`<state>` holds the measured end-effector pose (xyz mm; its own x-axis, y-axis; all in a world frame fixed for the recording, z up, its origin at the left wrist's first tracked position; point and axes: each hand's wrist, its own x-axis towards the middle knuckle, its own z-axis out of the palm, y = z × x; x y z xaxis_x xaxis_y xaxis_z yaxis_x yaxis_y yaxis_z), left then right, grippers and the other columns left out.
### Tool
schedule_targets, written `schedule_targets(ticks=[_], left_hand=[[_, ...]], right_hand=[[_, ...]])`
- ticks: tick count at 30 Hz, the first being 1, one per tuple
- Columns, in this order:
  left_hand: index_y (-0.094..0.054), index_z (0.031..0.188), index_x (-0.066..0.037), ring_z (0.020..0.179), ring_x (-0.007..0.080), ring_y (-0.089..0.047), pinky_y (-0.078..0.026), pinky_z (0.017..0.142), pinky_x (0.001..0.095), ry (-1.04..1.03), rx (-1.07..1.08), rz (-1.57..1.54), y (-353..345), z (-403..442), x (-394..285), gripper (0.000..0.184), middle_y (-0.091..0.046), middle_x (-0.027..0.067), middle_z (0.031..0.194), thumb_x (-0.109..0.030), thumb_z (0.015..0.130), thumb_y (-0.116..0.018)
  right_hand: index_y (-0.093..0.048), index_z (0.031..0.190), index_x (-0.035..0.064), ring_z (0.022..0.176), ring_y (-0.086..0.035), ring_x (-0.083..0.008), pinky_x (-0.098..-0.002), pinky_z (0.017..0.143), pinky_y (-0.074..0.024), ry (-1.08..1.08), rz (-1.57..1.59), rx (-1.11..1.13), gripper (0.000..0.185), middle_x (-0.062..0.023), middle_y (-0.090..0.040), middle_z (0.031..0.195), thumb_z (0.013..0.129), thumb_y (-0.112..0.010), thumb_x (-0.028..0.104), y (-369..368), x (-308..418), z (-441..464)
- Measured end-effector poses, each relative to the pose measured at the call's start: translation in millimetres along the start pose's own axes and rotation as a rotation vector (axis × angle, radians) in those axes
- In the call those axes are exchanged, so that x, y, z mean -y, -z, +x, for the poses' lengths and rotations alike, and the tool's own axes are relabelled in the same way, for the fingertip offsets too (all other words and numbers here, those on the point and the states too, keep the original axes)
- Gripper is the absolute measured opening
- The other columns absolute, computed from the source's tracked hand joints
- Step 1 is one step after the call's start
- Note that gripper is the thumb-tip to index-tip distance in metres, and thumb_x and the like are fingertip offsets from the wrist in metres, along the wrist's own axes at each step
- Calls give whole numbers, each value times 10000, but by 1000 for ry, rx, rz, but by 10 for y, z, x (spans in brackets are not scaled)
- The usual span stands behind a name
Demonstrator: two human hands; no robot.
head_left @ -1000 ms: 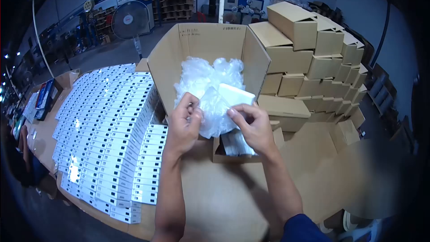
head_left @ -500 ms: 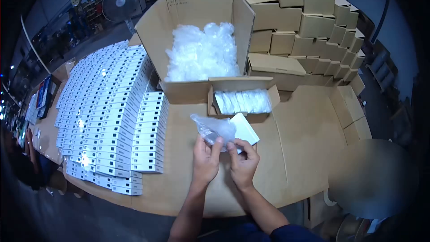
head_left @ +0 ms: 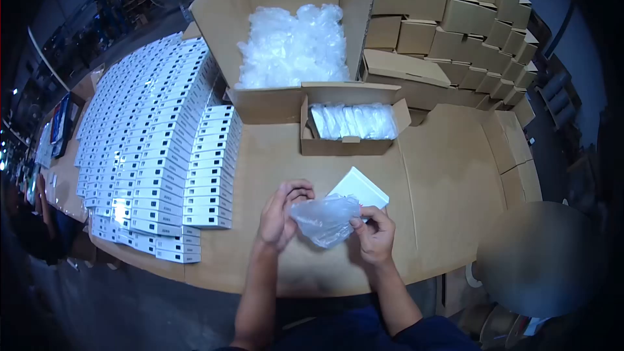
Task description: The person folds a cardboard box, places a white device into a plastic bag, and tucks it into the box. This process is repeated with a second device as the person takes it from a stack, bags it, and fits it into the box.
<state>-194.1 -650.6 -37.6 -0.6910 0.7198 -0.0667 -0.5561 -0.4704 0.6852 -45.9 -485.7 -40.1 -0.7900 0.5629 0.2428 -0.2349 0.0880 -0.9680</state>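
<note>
A clear plastic bag (head_left: pixel 327 222) hangs in front of me, crumpled, its lower part drooping. My right hand (head_left: pixel 377 237) pinches the bag's right edge between thumb and fingers. On the other side of the bag, my left hand (head_left: pixel 278 218) has its fingers apart and curved, close to the bag's left edge; whether the thumb touches the plastic I cannot tell. Behind the bag is a flat white box (head_left: pixel 364 187), partly covered by the bag and by my right fingers. Whether that box rests on the table or is held too is not clear.
Ahead stands a small open carton (head_left: pixel 348 149) with a row of bagged items, and behind it a large carton (head_left: pixel 273 105) of clear plastic bags. White boxes (head_left: pixel 172 156) are stacked on the left. Brown cartons (head_left: pixel 416 38) are piled at back right.
My left hand has let go of the bag and moved left, its fingers opening. The bag has shifted lower and right with my right hand. The view has tilted down.
</note>
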Motion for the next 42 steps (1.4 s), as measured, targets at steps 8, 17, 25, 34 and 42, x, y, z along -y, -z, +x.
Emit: schedule_targets(ticks=[8,17,25,34,42], left_hand=[[-708,1099,73,839,93,-631,-539,781,277,185,540,909,-170,160,-593,246,-728,64,920,-114,941,-735],[-622,1157,26,758,107,-590,-495,666,232,31,31,547,7,237,-611,228,-675,83,964,-166,1047,-568],[-461,1355,43,1066,160,-634,-523,914,306,-250,-197,525,-343,-164,490,390,-641,115,1229,-147,1046,-606],[-522,1218,-13,992,123,-637,-542,864,285,-341,-279,379,-182,-148,423,380,-648,52,1077,-61,924,-759],[-573,1243,10,1029,166,-691,-578,907,327,-121,-125,647,-203,-313,124,635,-701,92,1114,-92,734,-939]], right_hand=[[-738,1005,-12,1067,-606,-247,-355,917,-500,-64,-164,231,153,-140,-584,1157,875,-797,42,156,261,160],[-736,970,-59,1043,-615,-234,-334,905,-483,-140,-224,262,191,-152,-617,1130,908,-789,114,70,179,150],[-707,1009,-76,1079,-573,-187,-310,937,-475,-241,19,-103,172,-111,-569,1146,898,-792,25,-359,61,-9],[-688,949,-35,1043,-551,-158,-287,921,-459,-215,13,35,153,-70,-554,1120,881,-800,45,-193,-102,-148],[-652,1268,-13,1167,-548,-191,-279,930,-464,-20,-100,109,350,-109,-572,1218,930,-654,78,292,293,200]])
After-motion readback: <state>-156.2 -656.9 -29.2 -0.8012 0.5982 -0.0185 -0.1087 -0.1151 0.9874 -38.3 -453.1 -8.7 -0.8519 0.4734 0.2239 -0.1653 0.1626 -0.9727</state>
